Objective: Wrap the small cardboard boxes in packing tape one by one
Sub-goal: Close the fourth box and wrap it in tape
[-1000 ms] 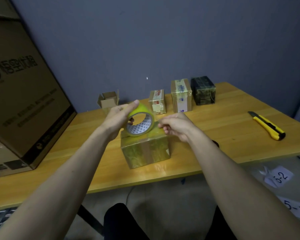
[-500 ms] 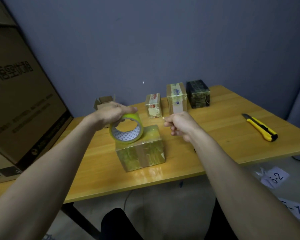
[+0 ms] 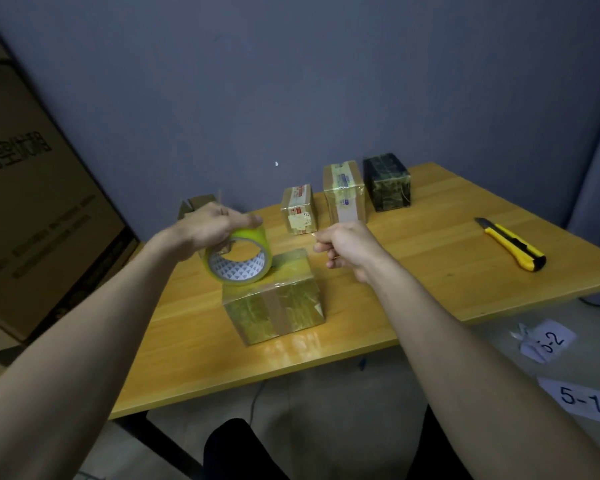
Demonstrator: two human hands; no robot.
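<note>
Yellow tape roll (image 3: 239,256) sits gripped in the left hand (image 3: 210,227) above the box (image 3: 278,299); the right hand (image 3: 347,247) pinches something unseen, apart from it.

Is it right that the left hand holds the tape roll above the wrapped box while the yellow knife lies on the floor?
Not quite. The head view shows the yellow knife lying on the table, not the floor. The left hand does hold the tape roll above the wrapped box.
</note>
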